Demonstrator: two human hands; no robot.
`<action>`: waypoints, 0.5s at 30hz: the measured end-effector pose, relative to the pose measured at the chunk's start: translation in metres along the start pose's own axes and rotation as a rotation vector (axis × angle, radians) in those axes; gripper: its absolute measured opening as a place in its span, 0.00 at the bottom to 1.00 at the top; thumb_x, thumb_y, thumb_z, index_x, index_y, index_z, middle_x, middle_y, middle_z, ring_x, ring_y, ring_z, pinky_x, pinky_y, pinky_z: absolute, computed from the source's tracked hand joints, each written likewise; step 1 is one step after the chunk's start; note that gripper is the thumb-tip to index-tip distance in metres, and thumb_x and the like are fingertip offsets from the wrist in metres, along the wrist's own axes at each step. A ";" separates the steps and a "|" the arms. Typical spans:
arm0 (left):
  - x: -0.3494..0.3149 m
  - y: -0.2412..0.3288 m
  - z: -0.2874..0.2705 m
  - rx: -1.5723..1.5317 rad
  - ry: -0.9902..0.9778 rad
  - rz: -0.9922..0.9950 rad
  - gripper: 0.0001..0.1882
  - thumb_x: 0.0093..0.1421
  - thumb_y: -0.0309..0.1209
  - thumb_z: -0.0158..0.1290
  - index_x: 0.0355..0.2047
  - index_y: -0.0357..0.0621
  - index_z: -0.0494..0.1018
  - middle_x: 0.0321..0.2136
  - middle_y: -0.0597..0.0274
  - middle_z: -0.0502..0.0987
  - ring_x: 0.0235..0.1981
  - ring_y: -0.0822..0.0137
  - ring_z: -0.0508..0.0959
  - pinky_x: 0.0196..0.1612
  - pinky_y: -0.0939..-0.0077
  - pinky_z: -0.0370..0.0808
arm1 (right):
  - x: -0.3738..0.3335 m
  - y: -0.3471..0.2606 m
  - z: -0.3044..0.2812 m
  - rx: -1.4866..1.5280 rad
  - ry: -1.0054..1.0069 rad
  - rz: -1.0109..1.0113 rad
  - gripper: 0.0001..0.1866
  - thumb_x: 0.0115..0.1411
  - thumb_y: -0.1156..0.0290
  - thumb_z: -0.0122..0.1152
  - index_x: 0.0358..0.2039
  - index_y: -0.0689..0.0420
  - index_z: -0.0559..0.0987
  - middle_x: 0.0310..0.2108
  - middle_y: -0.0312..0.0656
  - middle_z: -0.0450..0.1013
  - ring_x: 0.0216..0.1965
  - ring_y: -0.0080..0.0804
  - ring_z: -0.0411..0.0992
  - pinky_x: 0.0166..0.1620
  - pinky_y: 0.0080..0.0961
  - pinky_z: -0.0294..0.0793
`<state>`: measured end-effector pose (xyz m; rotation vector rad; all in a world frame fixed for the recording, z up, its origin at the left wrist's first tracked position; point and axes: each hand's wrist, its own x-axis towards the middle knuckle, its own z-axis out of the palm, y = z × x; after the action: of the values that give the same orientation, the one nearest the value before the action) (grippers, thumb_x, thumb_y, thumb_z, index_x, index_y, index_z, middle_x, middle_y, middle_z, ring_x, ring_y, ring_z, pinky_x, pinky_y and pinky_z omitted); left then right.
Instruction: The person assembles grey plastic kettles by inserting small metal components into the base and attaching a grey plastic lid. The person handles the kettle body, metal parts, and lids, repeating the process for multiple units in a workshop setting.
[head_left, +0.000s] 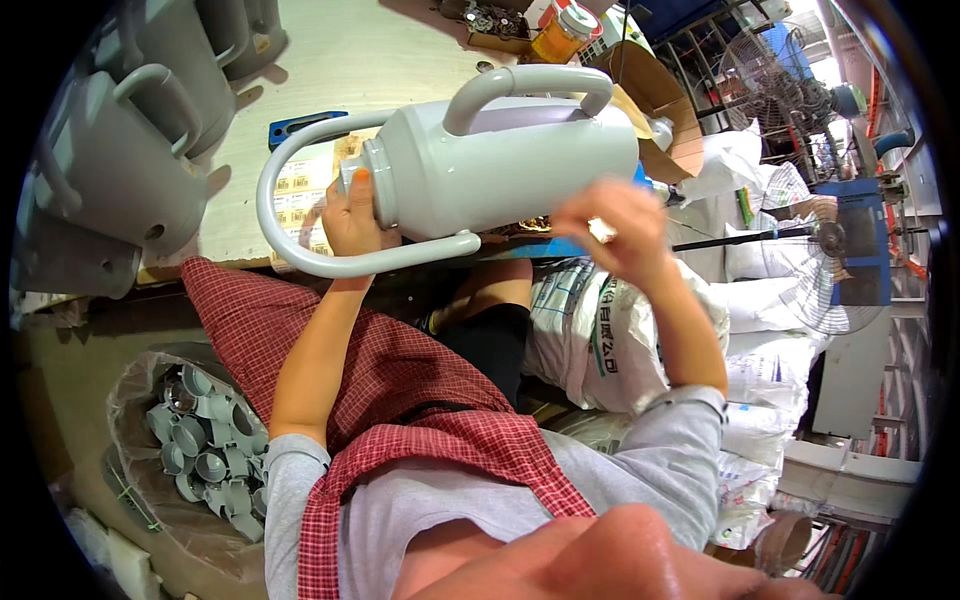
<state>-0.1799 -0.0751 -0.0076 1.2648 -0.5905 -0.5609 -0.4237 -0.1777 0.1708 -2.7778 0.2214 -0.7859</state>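
A light grey plastic jug body lies on its side across the table edge, its neck toward the left. It has a fixed handle along its top and a long curved loop swung out past the neck. My left hand is closed round the neck, with the thumb up over its ring. Just right of the jug's lower side, my right hand is raised and partly blurred. Its fingers are curled, and a small pale shiny piece shows among them, too smeared to name.
More grey jug bodies stand at the left. A blue tool, label sheets, an orange tub and a cardboard box lie beyond. A bag of grey parts sits lower left; white sacks and fans stand right.
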 end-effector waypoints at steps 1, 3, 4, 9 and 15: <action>-0.001 0.005 0.004 -0.059 0.009 -0.011 0.27 0.68 0.48 0.45 0.35 0.30 0.77 0.39 0.49 0.76 0.41 0.64 0.74 0.45 0.70 0.72 | -0.032 -0.003 0.005 0.019 -0.111 0.193 0.07 0.52 0.70 0.69 0.26 0.57 0.79 0.22 0.38 0.75 0.21 0.34 0.73 0.26 0.28 0.72; 0.001 0.017 0.011 -0.169 0.026 -0.028 0.27 0.68 0.47 0.45 0.38 0.29 0.76 0.39 0.52 0.76 0.38 0.68 0.75 0.43 0.74 0.73 | -0.090 0.017 0.028 -0.077 -0.155 0.529 0.05 0.56 0.71 0.65 0.32 0.58 0.81 0.29 0.42 0.78 0.26 0.36 0.75 0.30 0.28 0.73; 0.002 0.025 0.011 -0.167 0.037 -0.037 0.27 0.68 0.47 0.45 0.38 0.29 0.76 0.38 0.54 0.77 0.38 0.69 0.75 0.42 0.75 0.73 | -0.102 0.032 0.036 -0.154 -0.127 0.590 0.07 0.57 0.68 0.64 0.34 0.56 0.81 0.30 0.43 0.78 0.27 0.38 0.76 0.32 0.30 0.74; 0.003 0.047 -0.001 -0.063 0.070 0.017 0.27 0.69 0.47 0.43 0.39 0.30 0.76 0.35 0.56 0.79 0.36 0.69 0.77 0.40 0.75 0.74 | -0.115 0.080 0.091 -0.367 -0.332 0.951 0.18 0.57 0.52 0.60 0.38 0.53 0.82 0.35 0.48 0.78 0.37 0.47 0.77 0.41 0.40 0.75; -0.003 0.078 -0.112 -0.218 0.391 -0.082 0.23 0.70 0.45 0.40 0.42 0.36 0.74 0.37 0.59 0.78 0.32 0.71 0.78 0.38 0.75 0.77 | -0.105 0.081 0.099 -0.238 -0.282 1.047 0.13 0.56 0.57 0.62 0.33 0.53 0.82 0.34 0.50 0.78 0.34 0.51 0.76 0.39 0.41 0.74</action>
<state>-0.1003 0.0220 0.0467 1.1538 -0.1462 -0.4171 -0.4658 -0.2143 0.0150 -2.3719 1.5928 -0.0917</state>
